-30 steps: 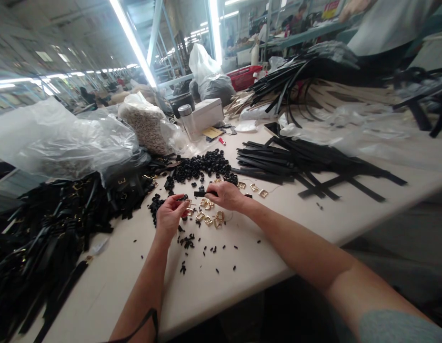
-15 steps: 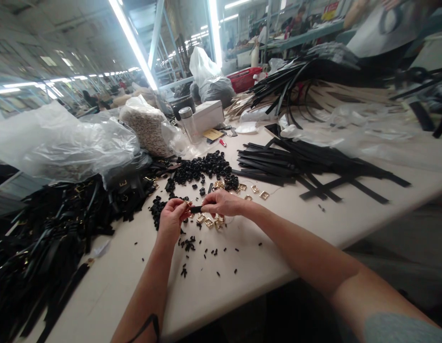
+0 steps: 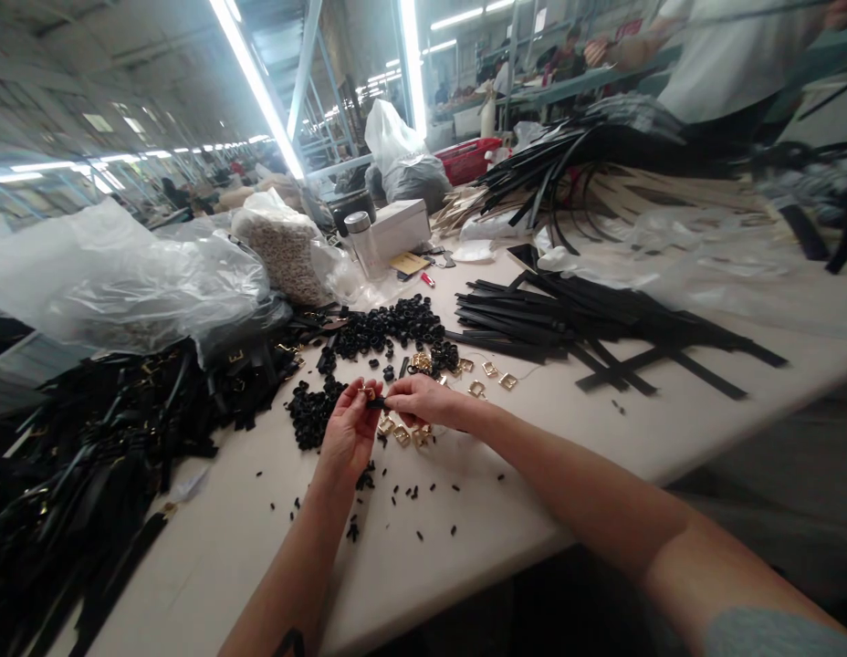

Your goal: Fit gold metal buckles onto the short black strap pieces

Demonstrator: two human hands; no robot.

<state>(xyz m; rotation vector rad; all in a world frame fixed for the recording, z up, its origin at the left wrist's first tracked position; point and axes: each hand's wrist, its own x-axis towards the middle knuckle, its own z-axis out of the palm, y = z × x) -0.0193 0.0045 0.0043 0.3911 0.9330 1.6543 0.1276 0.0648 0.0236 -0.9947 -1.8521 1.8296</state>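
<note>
Shiny gold metal buckles (image 3: 402, 434)

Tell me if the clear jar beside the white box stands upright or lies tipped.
Upright: the jar stands on its base on the table, metal lid on top, beside the white box.

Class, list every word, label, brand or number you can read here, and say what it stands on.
None readable.
White cardboard box: no legible print.
Yellow card: too small to read.
Gold metal buckle in the left hand, black strap piece in the right hand: no markings.
</note>
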